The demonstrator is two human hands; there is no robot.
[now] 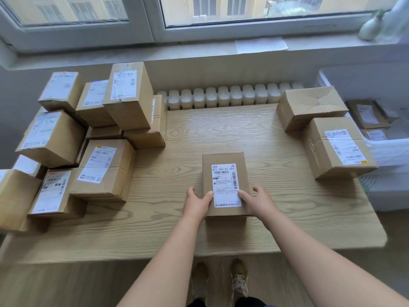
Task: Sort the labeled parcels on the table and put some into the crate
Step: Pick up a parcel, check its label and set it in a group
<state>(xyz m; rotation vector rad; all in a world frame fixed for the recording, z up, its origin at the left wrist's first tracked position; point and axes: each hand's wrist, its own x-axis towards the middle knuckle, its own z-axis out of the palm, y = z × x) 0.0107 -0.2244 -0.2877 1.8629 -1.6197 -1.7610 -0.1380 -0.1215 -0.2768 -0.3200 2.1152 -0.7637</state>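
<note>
A small cardboard parcel (224, 173) lies flat on the wooden table (221, 129), near the front edge and about midway across, with its white label (225, 185) facing up (the top line reads 872 H24-02 005). The left hand (197, 201) grips the parcel's near left side, thumb on top at the label's edge. The right hand (257, 202) grips the near right side, thumb resting on the label. A heap of labelled boxes (88, 140) crowds the table's left end. Two larger boxes (338, 147) sit at the right end, touching each other. Just beyond them stands a white crate (387, 147) with a few parcels inside
</note>
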